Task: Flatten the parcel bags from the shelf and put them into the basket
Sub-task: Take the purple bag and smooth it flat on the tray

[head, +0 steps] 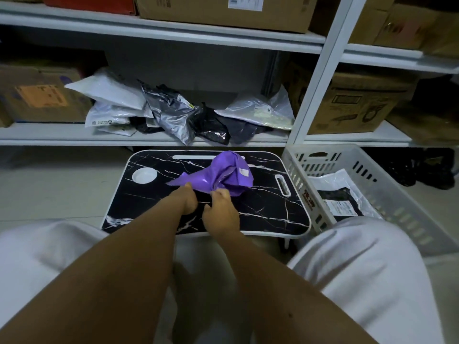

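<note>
Over the black tray table (154, 194), left hand (188, 199) and right hand (221, 207) pinch the crumpled purple parcel bag (223, 173).

Two bare forearms, no sleeves, watch or rings to be seen, reaching up from the bottom edge toward the centre of the frame. Left hand (187, 201) and right hand (221, 209) bare, ungloved. Pale grey-white, soft, faintly creased trousers (367, 274) over both knees, lower left and lower right.

Dim indoor light, glare on shelf bags (173, 112), wide-angle bending edges, corners soft.
</note>
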`<state>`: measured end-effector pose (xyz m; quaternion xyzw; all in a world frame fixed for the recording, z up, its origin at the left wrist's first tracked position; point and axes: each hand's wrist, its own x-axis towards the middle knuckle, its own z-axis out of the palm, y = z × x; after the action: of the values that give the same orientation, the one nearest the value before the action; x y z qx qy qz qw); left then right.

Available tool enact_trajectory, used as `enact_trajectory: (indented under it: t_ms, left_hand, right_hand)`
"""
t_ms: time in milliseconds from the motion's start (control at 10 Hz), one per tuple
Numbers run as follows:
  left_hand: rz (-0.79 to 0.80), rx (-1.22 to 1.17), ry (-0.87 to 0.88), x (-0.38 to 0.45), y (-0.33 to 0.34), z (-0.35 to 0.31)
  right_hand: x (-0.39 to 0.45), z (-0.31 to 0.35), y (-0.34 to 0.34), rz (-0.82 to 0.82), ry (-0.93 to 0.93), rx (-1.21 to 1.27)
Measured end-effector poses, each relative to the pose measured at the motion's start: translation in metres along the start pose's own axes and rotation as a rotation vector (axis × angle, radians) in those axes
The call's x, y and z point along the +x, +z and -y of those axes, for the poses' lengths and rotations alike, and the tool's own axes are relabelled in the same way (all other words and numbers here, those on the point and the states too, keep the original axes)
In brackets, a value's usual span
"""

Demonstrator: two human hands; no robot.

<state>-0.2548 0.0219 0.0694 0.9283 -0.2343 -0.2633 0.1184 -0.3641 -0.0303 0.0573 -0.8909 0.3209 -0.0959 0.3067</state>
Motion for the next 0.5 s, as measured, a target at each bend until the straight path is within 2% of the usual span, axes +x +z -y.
enact_trajectory:
  t_ms: [100, 200, 300, 400, 500]
  left_hand:
    - [-0.025, -0.025, -0.111, 0.016, 0.001, 0.018]
    - [-0.11, -0.052, -0.225, 0.023, -0.003, 0.017]
    - [-0.145, -0.124, -0.281, 0.026, -0.006, 0.012]
    - [0.03, -0.101, -0.307, 0.047, 0.003, 0.012]
    - [0.118, -0.829, -0.617, 0.1, 0.03, 0.016]
  right_hand:
    - [0.004, 0.003, -0.006, 0.024, -0.015, -0.095]
    - [0.016, 0.004, -0.015, -0.148, 0.001, -0.15]
    - [0.038, -0.002, -0.023, -0.322, 0.214, 0.022]
    - [0.065, -0.016, -0.022, -0.228, 0.58, 0.316]
    - [0.081, -0.029, -0.004, -0.079, 0.726, 0.497]
